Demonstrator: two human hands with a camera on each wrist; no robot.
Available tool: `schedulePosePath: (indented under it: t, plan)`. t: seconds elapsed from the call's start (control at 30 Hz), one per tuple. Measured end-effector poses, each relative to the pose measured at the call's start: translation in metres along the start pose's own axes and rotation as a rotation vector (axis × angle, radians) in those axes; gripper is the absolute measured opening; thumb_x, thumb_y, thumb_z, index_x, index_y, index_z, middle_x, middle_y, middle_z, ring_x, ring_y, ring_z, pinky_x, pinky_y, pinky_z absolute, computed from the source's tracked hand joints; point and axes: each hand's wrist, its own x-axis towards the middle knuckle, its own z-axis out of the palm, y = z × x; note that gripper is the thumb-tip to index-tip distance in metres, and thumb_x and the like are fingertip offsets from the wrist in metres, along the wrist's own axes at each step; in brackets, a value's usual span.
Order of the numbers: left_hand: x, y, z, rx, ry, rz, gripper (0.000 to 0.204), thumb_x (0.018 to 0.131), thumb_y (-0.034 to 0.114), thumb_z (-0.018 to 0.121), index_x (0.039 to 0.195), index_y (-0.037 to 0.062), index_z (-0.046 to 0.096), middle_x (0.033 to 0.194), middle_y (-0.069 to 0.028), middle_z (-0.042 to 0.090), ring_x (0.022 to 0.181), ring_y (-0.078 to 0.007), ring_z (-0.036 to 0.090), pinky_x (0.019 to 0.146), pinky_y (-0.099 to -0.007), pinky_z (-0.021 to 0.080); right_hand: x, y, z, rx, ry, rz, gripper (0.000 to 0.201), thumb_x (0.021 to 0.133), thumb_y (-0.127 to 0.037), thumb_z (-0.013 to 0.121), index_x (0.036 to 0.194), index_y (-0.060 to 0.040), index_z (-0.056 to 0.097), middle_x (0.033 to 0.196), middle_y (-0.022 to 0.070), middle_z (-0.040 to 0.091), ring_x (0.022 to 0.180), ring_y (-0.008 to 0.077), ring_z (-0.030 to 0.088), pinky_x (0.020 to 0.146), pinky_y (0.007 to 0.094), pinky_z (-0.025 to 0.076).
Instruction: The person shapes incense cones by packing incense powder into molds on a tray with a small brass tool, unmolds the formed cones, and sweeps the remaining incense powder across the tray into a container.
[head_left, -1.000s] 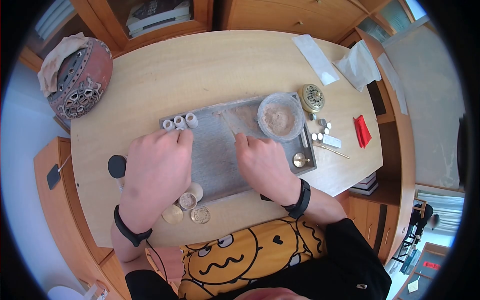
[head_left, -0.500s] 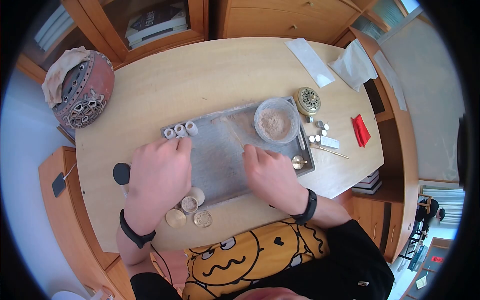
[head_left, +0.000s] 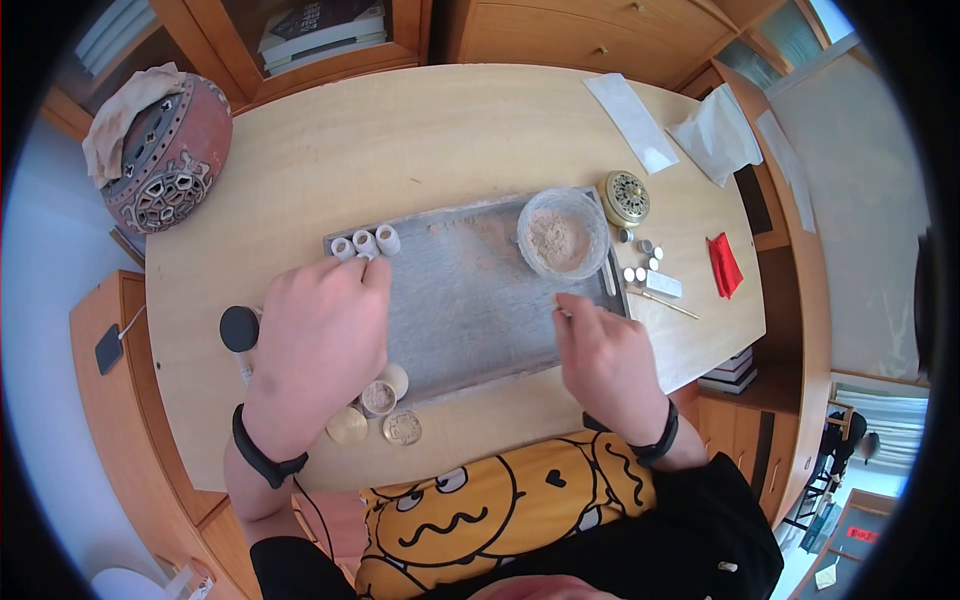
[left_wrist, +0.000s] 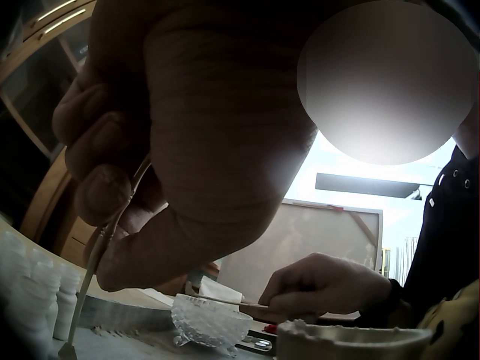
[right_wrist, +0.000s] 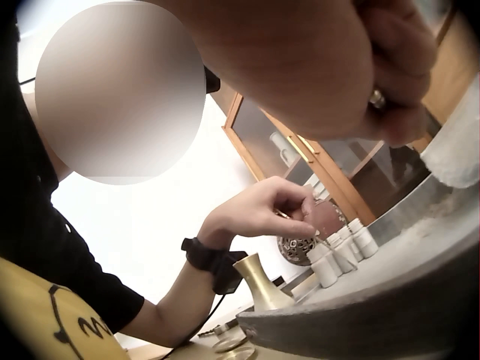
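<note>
My left hand (head_left: pixel 325 340) is over the grey tray's (head_left: pixel 450 325) left end, beside small white bottles (head_left: pixel 387 240). In the left wrist view its thumb and fingers pinch a thin tool (left_wrist: pixel 94 274) with a small flat tip, pointing down to the tray. My right hand (head_left: pixel 615 370) is raised near the tray's right front edge, below the clear bowl (head_left: pixel 567 272) of pale powder. Its fingers curl round a thin tool; a brass-coloured bit (right_wrist: pixel 377 97) shows between them in the right wrist view. Loose powder (head_left: pixel 480 225) lies along the tray's back.
An openwork brass container (head_left: pixel 627 198), small metal tins, a brass stick (head_left: pixel 668 304) and a red pouch (head_left: pixel 724 265) lie right of the tray. In front are an open powder jar (head_left: pixel 379 398) and brass discs (head_left: pixel 402 428). A red pierced pot (head_left: pixel 205 130) stands back left.
My right hand has moved right across the tray, and the thin tool that reached toward its back is now barely visible from above. My left hand stays beside the bottles.
</note>
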Motion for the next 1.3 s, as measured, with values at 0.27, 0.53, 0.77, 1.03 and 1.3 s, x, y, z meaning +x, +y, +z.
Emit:
schedulePosePath:
  t: [0.27,0.53,0.77,1.03,1.3]
  plan:
    - [0.001,0.002,-0.005,0.038,0.016,0.033,0.008,0.072,0.001,0.063,0.080,0.0016,0.062,0.073,-0.0115,0.065,0.072,-0.0292,0.067,0.063,-0.0404,0.054,0.025,-0.016,0.036,-0.030,-0.191,-0.119,0.010,0.087,-0.007,0.063,0.090,-0.0009,0.055,0.064,0.0105,0.063,0.056,0.0303,0.066,0.048,0.0394,0.052]
    - [0.001,0.000,0.000,0.008,0.001,0.000,0.010,0.079,0.008,0.067,0.082,0.0032,0.058,0.074,-0.0121,0.062,0.073,-0.0330,0.064,0.065,-0.0449,0.050,0.050,-0.035,0.052,-0.113,-0.181,-0.091,0.012,0.076,-0.001,0.060,0.085,-0.0002,0.052,0.066,0.0125,0.063,0.056,0.0301,0.067,0.047,0.0376,0.054]
    - [0.002,0.002,-0.003,0.013,-0.018,0.000,0.011,0.079,0.008,0.067,0.082,0.0031,0.058,0.074,-0.0126,0.062,0.074,-0.0334,0.064,0.065,-0.0453,0.050,0.050,-0.041,0.052,-0.161,-0.135,-0.109,0.010,0.075,-0.005,0.065,0.078,-0.0005,0.056,0.064,0.0109,0.064,0.057,0.0241,0.070,0.047,0.0323,0.055]
    - [0.003,0.002,-0.004,0.053,0.028,0.037,0.007,0.073,0.003,0.065,0.079,0.0032,0.060,0.070,-0.0109,0.064,0.069,-0.0293,0.067,0.061,-0.0410,0.053,0.044,-0.037,0.050,-0.154,-0.117,-0.138,0.012,0.073,-0.004,0.065,0.077,-0.0003,0.055,0.064,0.0108,0.062,0.054,0.0227,0.069,0.045,0.0307,0.054]
    - [0.002,0.000,-0.002,0.020,0.021,0.017,0.009,0.076,0.006,0.066,0.079,0.0031,0.058,0.070,-0.0119,0.061,0.069,-0.0317,0.064,0.061,-0.0436,0.051,0.018,-0.022,0.030,-0.130,-0.106,-0.070,0.018,0.074,0.001,0.063,0.088,-0.0001,0.052,0.067,0.0099,0.059,0.058,0.0258,0.067,0.048,0.0355,0.052]
